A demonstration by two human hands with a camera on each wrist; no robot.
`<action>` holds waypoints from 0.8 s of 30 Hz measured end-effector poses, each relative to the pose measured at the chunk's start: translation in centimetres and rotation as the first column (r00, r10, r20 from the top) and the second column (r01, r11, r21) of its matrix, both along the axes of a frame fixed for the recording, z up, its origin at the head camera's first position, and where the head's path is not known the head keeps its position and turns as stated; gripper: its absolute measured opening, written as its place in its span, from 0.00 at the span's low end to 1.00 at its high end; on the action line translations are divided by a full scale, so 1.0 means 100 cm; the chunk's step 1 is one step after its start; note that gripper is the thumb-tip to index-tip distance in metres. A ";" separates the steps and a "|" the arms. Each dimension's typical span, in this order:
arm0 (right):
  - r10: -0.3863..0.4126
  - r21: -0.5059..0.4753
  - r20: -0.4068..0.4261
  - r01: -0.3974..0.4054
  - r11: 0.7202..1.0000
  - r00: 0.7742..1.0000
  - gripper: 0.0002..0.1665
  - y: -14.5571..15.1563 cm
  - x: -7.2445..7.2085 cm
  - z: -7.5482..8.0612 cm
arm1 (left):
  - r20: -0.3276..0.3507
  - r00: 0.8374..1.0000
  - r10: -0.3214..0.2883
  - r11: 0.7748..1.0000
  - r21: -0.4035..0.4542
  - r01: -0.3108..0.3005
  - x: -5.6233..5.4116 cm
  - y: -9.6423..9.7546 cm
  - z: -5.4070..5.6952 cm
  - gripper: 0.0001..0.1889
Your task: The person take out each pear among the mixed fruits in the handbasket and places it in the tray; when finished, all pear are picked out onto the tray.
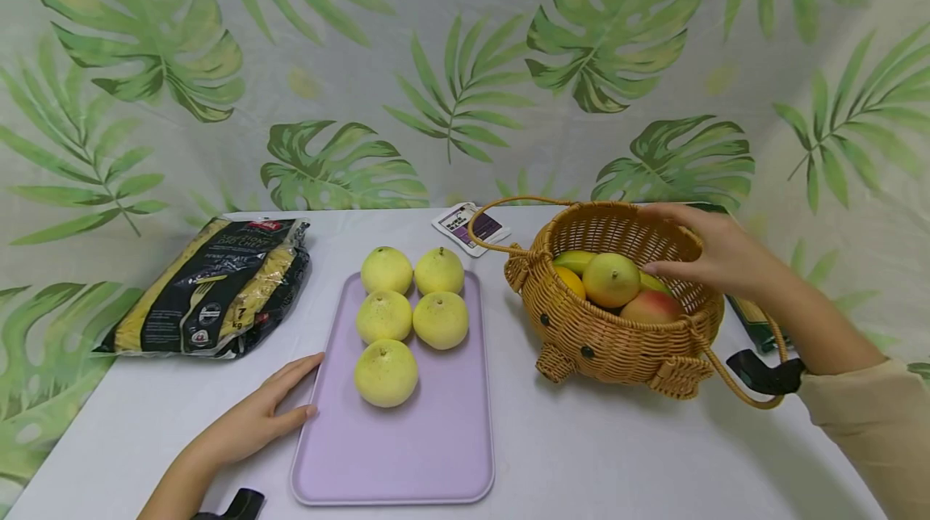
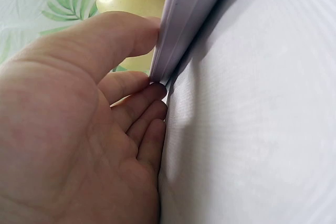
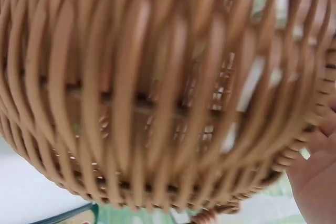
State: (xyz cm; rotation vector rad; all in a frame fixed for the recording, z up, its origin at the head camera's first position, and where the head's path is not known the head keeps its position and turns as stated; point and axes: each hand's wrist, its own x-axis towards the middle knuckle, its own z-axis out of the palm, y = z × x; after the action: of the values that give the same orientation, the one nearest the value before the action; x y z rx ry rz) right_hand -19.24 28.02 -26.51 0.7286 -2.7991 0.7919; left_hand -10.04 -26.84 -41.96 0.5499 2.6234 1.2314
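Observation:
My left hand point(image 1: 250, 415) lies at the left edge of a lilac tray point(image 1: 395, 463), its thumb and fingertips touching the rim. In the left wrist view, the thumb is at the tray's side and the other fingers reach low along the tablecloth. Several round yellow-green fruits point(image 1: 387, 373) stand on the tray. My right hand point(image 1: 715, 253) is over the right side of a pig-shaped wicker basket point(image 1: 617, 342), thumb and fingers spread apart. Inside the basket are a yellow-green fruit point(image 1: 612, 280), a reddish fruit point(image 1: 652, 308) and an orange one point(image 1: 570, 282). Wickerwork fills most of the right wrist view.
A black-and-yellow pasta bag point(image 1: 211, 286) lies at the back left. Behind the tray is a small white-and-purple packet point(image 1: 471, 228). A dark green package point(image 1: 751, 322) sits partly hidden behind the basket, whose looped handles point(image 1: 508, 201) stick out sideways.

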 end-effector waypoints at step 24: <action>0.045 0.106 0.130 -0.059 0.993 0.991 0.41 -0.005 -0.027 -0.026 | -0.029 1.000 -0.003 1.000 -0.015 0.003 -0.001 0.000 -0.001 0.33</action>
State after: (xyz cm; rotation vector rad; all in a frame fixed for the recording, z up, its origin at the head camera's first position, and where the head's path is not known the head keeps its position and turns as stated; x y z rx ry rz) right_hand -21.90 27.52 -29.15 0.7989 -2.9691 0.7220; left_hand -10.11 -26.89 -42.10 0.5731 2.6519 1.2108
